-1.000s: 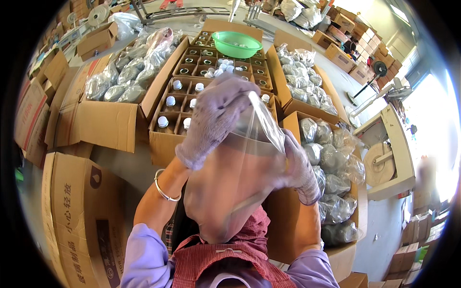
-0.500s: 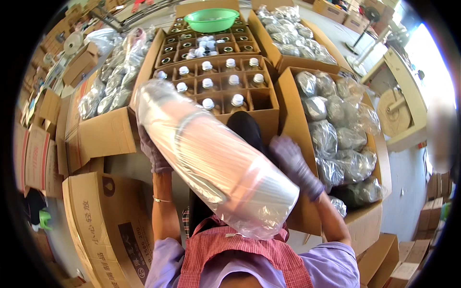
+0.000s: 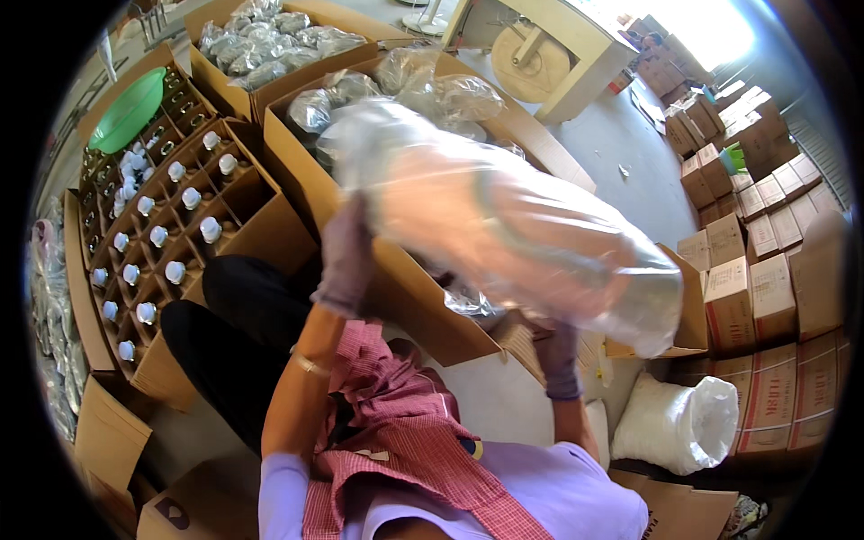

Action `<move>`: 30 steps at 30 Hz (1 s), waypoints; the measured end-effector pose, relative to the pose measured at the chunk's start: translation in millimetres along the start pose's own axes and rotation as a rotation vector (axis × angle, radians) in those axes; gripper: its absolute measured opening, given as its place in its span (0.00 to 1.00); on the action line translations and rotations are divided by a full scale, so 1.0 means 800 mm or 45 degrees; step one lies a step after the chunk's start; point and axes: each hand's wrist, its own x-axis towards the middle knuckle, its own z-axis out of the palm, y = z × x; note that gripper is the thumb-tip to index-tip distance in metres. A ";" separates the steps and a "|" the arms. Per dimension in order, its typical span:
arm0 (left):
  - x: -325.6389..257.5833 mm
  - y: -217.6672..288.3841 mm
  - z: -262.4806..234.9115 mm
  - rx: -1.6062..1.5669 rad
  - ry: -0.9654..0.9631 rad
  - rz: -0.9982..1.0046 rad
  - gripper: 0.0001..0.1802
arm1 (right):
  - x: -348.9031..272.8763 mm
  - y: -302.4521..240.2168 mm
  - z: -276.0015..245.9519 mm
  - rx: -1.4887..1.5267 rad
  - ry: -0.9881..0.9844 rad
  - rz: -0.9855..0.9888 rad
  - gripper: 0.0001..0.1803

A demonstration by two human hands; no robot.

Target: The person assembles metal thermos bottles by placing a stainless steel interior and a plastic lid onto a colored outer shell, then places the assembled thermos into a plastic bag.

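A large pink cylinder wrapped in clear plastic [image 3: 513,216], with a pale end, slants across the view, smeared by motion. My left hand [image 3: 346,256], in a grey-purple glove, is closed on its upper left end. My right hand [image 3: 556,355], gloved likewise, is at the underside near the lower right end; its fingers are hidden behind the bundle. Below the bundle stands an open carton [image 3: 387,279] packed with clear-bagged items [image 3: 346,90]. To its left, a divided carton [image 3: 261,225] holds several white-capped bottles [image 3: 210,229].
A green plastic basin [image 3: 129,112] rests on another divided carton at the far left. Another carton of bagged items [image 3: 279,40] stands at the back. Stacked cartons [image 3: 765,297] line the right side, near a white sack [image 3: 666,427]. A table-like machine [image 3: 576,76] stands behind.
My view has turned right. The wrapped cylinder has moved from above the bottle carton to over the carton of bagged items. My right hand has come under its lower end.
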 end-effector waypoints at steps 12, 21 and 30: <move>0.038 -0.070 -0.081 -1.098 -0.307 -1.094 0.23 | 0.086 -0.097 -0.113 -0.946 -0.008 0.369 0.25; 0.039 -0.093 -0.117 -0.940 -0.418 -1.173 0.24 | 0.276 -0.095 -0.157 -0.886 -0.216 1.021 0.31; 0.016 -0.093 -0.130 -0.607 -0.604 -1.049 0.23 | 0.313 0.057 -0.227 -1.879 -0.407 1.014 0.26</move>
